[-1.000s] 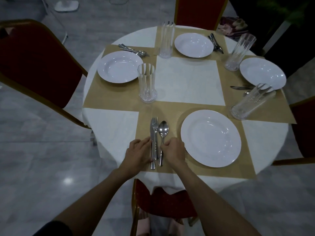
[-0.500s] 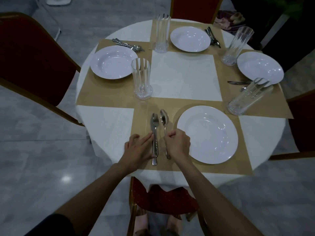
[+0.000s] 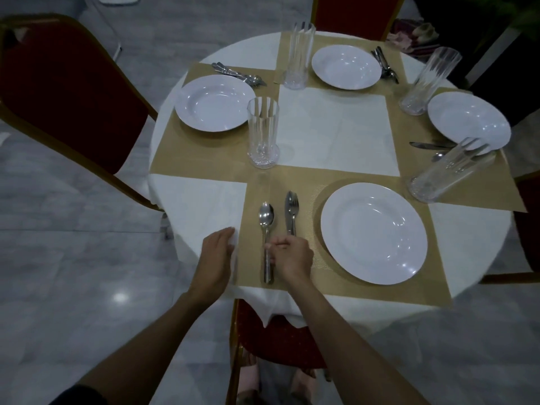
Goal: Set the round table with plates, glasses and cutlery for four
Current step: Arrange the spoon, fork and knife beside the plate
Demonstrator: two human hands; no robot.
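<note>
Lower centre: the right hand (image 3: 292,258) has its fingers (image 3: 277,246) pinched on the handle of the spoon (image 3: 266,217), which lies lengthwise up the frame, left of the fork (image 3: 293,210). The left hand (image 3: 217,258) rests flat and empty, farther left.

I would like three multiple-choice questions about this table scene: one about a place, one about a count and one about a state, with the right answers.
1. Where does the spoon lie relative to the near plate?
A) on it
B) to its left
C) to its right

2. How many glasses are set out?
A) two
B) four
C) six

3. What is the left hand doing?
A) gripping a glass
B) lifting a plate
C) lying open on the white tablecloth

Answers:
1 B: the spoon lies left of the plate, apart from it.
2 B: four tall clear glasses are visible.
3 C: its fingers are straight and hold nothing.
</note>
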